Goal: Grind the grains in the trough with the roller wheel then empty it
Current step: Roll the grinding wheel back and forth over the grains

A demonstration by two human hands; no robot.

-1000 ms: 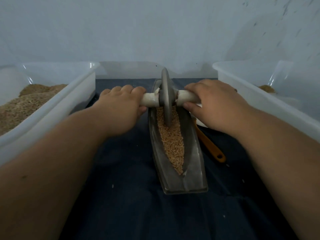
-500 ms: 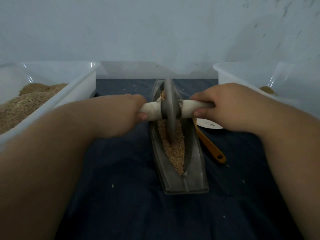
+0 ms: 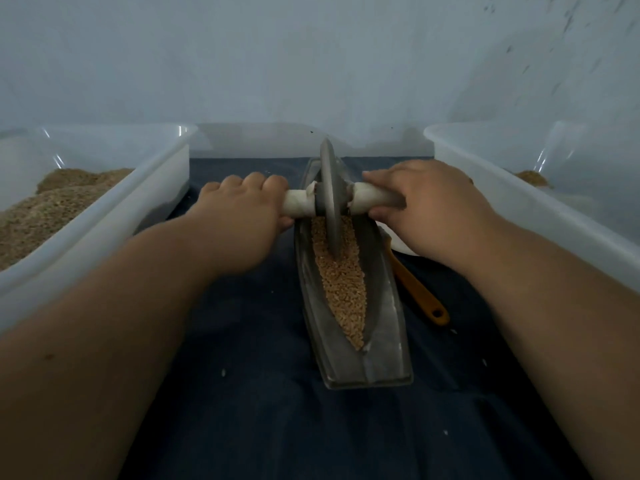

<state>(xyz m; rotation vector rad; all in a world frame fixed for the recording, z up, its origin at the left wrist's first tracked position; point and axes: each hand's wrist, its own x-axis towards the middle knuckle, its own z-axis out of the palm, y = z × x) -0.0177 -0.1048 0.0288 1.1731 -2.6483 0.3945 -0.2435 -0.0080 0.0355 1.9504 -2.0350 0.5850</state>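
Note:
A long grey boat-shaped trough (image 3: pixel 388 327) lies on the dark cloth, pointing away from me, with tan grains (image 3: pixel 343 282) along its groove. A grey roller wheel (image 3: pixel 330 199) stands upright in the far half of the groove, its rim down in the grains. A pale axle handle sticks out on each side. My left hand (image 3: pixel 242 216) is closed around the left handle. My right hand (image 3: pixel 433 206) is closed around the right handle. Both forearms reach in from the near edge.
A clear plastic bin (image 3: pixel 114 216) with a heap of tan grain stands at the left. A second clear bin (image 3: pixel 540 216) at the right holds a little grain. An orange-handled scoop (image 3: pixel 419 296) lies right of the trough. Stray grains dot the cloth.
The wheel rolled toward me half a second ago and has now gone back to the far part of the trough, both hands moving with it.

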